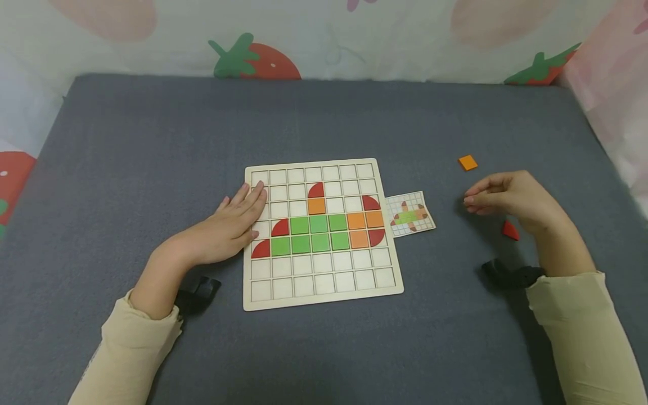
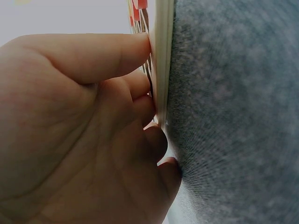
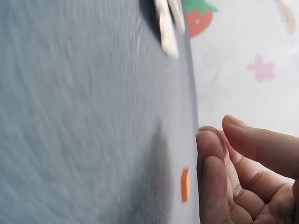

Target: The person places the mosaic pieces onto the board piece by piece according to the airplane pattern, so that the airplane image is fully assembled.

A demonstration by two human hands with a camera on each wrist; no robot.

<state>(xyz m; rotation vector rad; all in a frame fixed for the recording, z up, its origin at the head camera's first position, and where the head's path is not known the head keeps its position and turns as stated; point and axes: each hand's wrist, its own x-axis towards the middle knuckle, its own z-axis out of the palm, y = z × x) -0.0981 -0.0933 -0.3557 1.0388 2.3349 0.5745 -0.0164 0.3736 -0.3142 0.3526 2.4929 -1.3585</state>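
My left hand (image 1: 228,228) lies on the left edge of a cream grid board (image 1: 324,301), fingers spread. In the left wrist view, the thumb and fingertips of that hand (image 2: 93,116) touch the board's rim (image 2: 162,56). Green square tiles (image 1: 320,242), orange square tiles (image 1: 359,239) and red quarter-round tiles (image 1: 261,248) sit in the board's cells. To the right, my right hand (image 1: 511,197) hovers over the cloth with fingers loosely bent. Nothing shows between its thumb and fingers (image 3: 212,149). Nearby lie a loose orange square tile (image 1: 468,162) and a red quarter-round tile (image 1: 511,230).
A small pattern card (image 1: 412,214) lies against the board's right side. Grey cloth (image 1: 324,124) covers the table, with a strawberry-print curtain (image 1: 385,39) behind it. Black wrist straps with camera mounts (image 1: 511,275) sit beneath both wrists.
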